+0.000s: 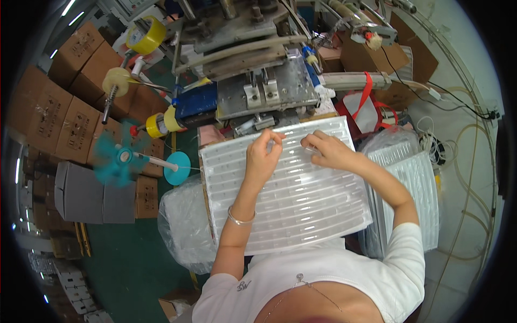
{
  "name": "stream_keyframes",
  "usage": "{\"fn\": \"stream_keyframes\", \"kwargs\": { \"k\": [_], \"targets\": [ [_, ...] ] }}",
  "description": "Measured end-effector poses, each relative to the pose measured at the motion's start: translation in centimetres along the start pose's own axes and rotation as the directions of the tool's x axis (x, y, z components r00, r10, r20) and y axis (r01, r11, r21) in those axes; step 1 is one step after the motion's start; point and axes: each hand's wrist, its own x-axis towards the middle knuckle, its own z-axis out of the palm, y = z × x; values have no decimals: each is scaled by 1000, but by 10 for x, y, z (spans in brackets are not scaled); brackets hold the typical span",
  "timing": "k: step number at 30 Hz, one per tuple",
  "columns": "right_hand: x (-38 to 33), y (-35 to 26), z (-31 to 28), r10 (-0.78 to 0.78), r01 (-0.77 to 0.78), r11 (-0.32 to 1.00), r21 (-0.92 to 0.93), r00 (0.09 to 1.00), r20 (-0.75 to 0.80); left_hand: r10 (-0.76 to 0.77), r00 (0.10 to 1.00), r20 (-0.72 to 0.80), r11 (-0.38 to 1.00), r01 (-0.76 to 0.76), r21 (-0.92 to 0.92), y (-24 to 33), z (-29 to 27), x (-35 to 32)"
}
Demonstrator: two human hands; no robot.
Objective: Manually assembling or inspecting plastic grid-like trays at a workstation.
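A ribbed, whitish plastic tray lies long-axis sideways. Near its far edge, left grip and right grip are narrow, holdings unclear.

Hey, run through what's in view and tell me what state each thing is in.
Left hand: over the tray, fingers bent, grip unclear
Right hand: fingers curled, grip unclear
Ribbed white tray: lying flat
Teal fan: blades blurred, apparently spinning
Bracelet: worn
Cardboard boxes at left: stacked
Other trays at right: overlapping
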Motion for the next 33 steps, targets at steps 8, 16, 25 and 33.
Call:
{"fn": "stream_keyframes", "kwargs": {
  "k": [8,16,25,33],
  "targets": [
    [35,-10,-10,82,-18,972,235,960,-267,87,979,-185,865,18,501,-13,-22,-4],
    [57,-20,-22,-5,96,982,162,874,-487,459,839,-292,566,-23,824,18,-31,77],
    [112,-32,-31,-150,97,988,-116,730,-667,407,903,-138,528,-110,842,19,-23,105],
    [179,-15,-20,-368,-71,851,-521,627,-686,19,966,-256,990,18,141,12,-8,6]
  ]
}}
